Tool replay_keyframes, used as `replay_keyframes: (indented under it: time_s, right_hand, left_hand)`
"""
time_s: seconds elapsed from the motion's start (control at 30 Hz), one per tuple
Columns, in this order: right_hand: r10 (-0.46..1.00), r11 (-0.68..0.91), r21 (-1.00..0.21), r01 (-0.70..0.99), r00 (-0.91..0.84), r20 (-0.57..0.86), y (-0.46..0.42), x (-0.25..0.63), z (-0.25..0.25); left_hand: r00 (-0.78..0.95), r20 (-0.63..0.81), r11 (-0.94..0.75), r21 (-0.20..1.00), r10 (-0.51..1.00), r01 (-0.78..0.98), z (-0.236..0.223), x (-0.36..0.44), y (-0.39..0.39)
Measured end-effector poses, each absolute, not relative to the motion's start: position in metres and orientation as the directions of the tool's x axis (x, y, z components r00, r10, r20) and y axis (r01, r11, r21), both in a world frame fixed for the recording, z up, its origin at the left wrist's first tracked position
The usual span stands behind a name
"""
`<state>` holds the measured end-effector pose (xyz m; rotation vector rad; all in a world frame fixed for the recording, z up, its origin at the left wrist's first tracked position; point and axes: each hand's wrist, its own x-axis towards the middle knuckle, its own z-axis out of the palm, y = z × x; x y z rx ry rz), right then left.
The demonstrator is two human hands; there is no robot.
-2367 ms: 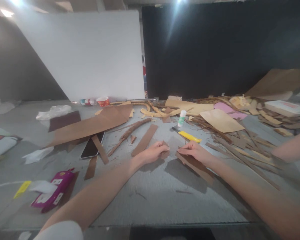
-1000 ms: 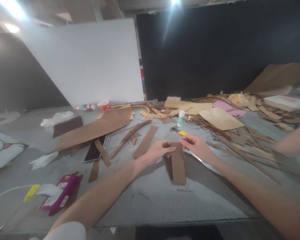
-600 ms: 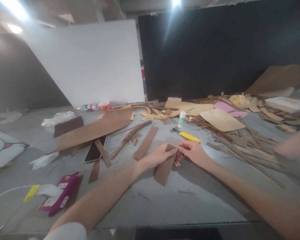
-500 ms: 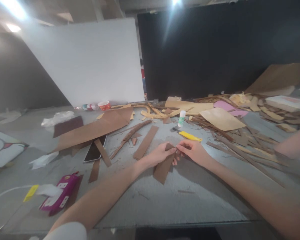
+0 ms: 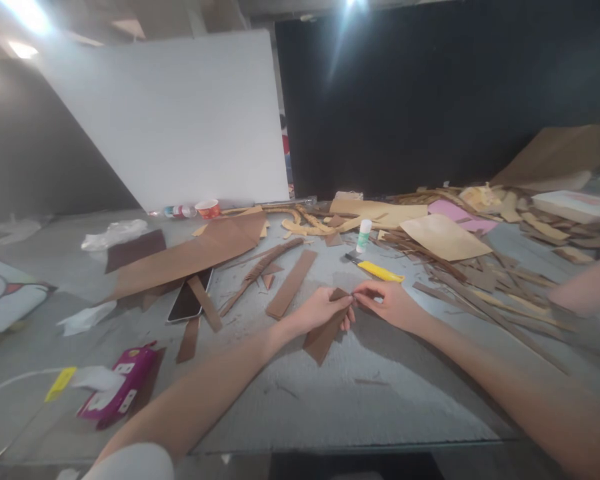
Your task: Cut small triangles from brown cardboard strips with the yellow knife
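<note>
A strip of brown paper [image 5: 325, 337] is pinched in my left hand [image 5: 325, 309], its lower end slanting down toward the front of the table. My right hand [image 5: 387, 305] has thumb and forefinger pressed together at the strip's upper right edge; what lies between those fingertips is too small to make out. Just beyond my right hand lies a yellow utility knife [image 5: 381, 271], with a white and green glue stick [image 5: 363, 236] upright behind it. Another brown strip [image 5: 293, 285] rests flat beyond my left wrist.
On the left are a purple tissue pack [image 5: 117, 387], a phone [image 5: 185, 301] partly under brown paper [image 5: 195, 260], and a twisted brown paper roll [image 5: 265, 267]. Paper scraps [image 5: 485, 280] heap on the right, where another person's arm [image 5: 587, 287] reaches in.
The lower end of the brown strip has swung slightly left. My right hand has hardly shifted, its fingertips still at the strip's edge.
</note>
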<state>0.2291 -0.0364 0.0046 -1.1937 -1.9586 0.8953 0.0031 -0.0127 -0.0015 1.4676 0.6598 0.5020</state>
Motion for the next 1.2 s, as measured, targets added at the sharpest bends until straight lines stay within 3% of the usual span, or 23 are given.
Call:
replay_keyframes:
  time_s: [0.63,1.0,1.2]
  right_hand:
    - [0.874,0.432,-0.731,0.528,-0.443,0.197,-0.036,0.232,0.007]
    - [0.748,0.636,-0.531,0.56,-0.616,0.246,-0.038,0.233,0.017]
    - [0.781,0.554,-0.629,0.546,-0.602,0.166,-0.037,0.233,0.013]
  left_hand:
    - [0.676,-0.147,0.043,0.985,0.722,0.169,0.006,0.009,-0.024]
    - [0.695,-0.15,0.006,0.979,0.703,0.205,0.008,0.011,-0.028]
    - [0.714,-0.142,-0.06,0.966,0.686,0.25,0.01,0.011,-0.031]
